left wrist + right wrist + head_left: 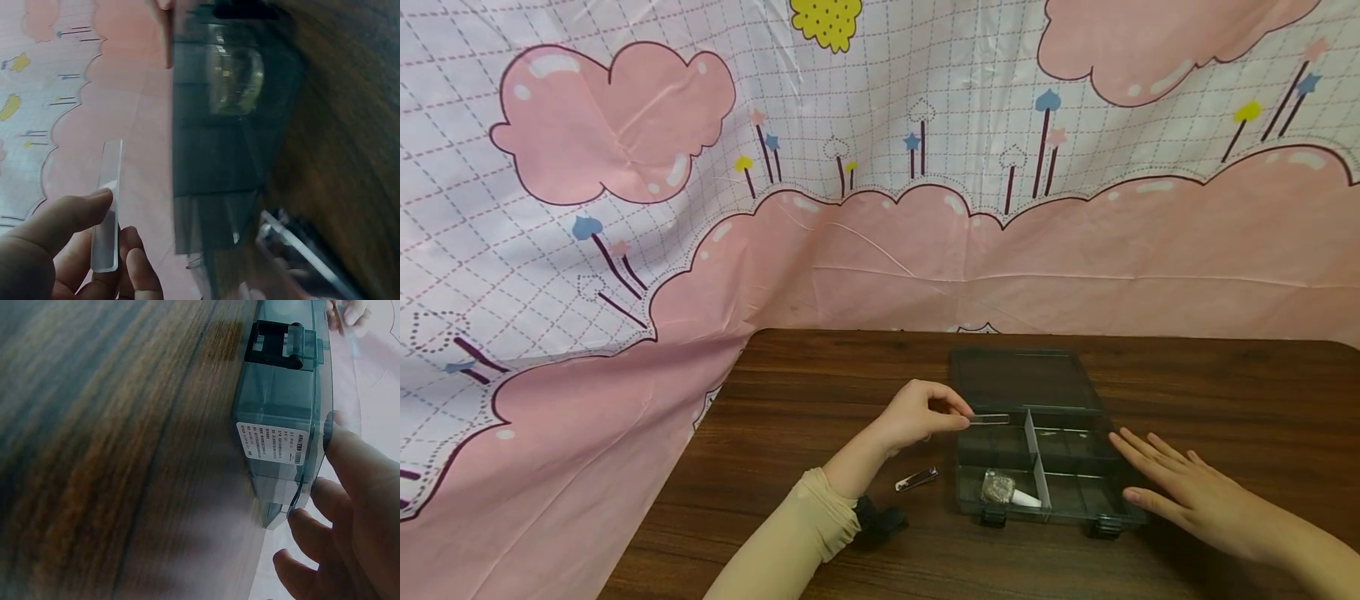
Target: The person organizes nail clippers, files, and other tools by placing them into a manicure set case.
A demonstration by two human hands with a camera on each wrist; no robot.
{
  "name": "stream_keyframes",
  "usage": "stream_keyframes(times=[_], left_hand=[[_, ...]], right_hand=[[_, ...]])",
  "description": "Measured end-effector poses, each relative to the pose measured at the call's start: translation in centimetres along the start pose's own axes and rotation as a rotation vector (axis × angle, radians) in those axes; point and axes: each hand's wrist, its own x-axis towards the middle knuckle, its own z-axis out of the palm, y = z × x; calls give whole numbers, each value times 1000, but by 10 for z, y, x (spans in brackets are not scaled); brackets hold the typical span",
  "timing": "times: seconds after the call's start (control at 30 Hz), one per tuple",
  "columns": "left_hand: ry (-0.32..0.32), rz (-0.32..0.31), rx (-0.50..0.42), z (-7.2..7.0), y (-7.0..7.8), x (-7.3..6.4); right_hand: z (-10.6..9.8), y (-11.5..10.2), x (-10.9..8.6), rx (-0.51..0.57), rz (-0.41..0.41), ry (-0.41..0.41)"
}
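My left hand [917,414] pinches a clear, flat glass nail file [990,419] between thumb and fingers, above the left side of a dark translucent divided box [1078,497]. In the left wrist view the nail file [111,164] points away from the fingertips. A glittery nail polish bottle [997,487] with a white cap lies in the front left compartment. Left of the box, a metal nail clipper [917,479] lies on the table. My right hand [1198,497] has its fingers extended along the box's right side, with the fingertips touching its edge.
The box's lid [1026,379] lies folded back behind it. White dividers [1039,475] split the inside, and black latches [1105,527] are at the front. The wooden table [820,392] meets a patterned pink curtain [880,292] behind and at the left.
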Motion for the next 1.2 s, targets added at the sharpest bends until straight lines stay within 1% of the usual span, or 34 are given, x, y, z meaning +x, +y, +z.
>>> stream_keyframes(times=[0.13, 0.33, 0.47, 0.57, 0.67, 0.8, 0.9, 1.07, 1.2], left_hand=[[31, 20, 71, 11, -2, 8], [42, 76, 211, 23, -4, 15], [42, 113, 335, 29, -6, 18], [31, 125, 430, 32, -7, 19], [23, 132, 493, 35, -7, 20], [24, 133, 518, 37, -5, 20], [37, 130, 498, 39, -4, 20], [59, 104, 455, 43, -5, 21], [66, 93, 457, 43, -5, 20]], right_hand=[[0, 1, 0, 1, 4, -2], [0, 0, -1, -6, 4, 0], [0, 0, 0, -1, 3, -2], [0, 1, 0, 6, 4, -4], [0, 1, 0, 10, 4, -5], [1, 1, 0, 10, 3, -3], [2, 2, 0, 4, 3, 4], [3, 2, 0, 1, 7, 5], [3, 1, 0, 13, 14, -4]])
